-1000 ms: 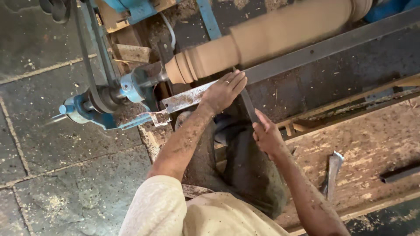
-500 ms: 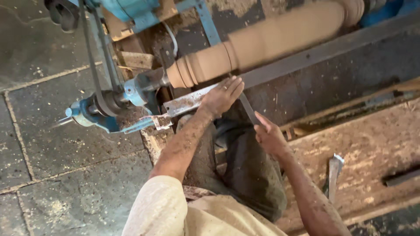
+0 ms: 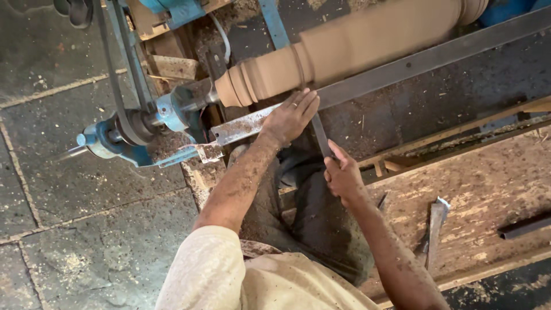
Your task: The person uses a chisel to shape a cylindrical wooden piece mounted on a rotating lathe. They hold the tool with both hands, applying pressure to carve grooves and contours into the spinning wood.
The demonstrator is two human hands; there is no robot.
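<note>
A long tan wooden spindle [image 3: 356, 43] is mounted on a lathe and looks blurred as if spinning. Below it runs a long grey metal tool rest bar [image 3: 436, 54]. My left hand [image 3: 291, 115] lies flat on this bar, fingers pressing down the blade of a dark chisel [image 3: 319, 135] close to the spindle. My right hand [image 3: 343, 175] is closed around the chisel's lower end, nearer my body. Both forearms are dusted with sawdust.
A blue lathe head with pulley and black belt [image 3: 123, 129] stands at the left. A wooden board [image 3: 493, 189] at the right carries another chisel [image 3: 433, 227] and a dark metal bar [image 3: 525, 225]. Stone floor slabs [image 3: 63, 229] lie at the left.
The view has shifted a little. My left hand has slid slightly along the bar beside the spindle; both hands keep their hold on the chisel.
</note>
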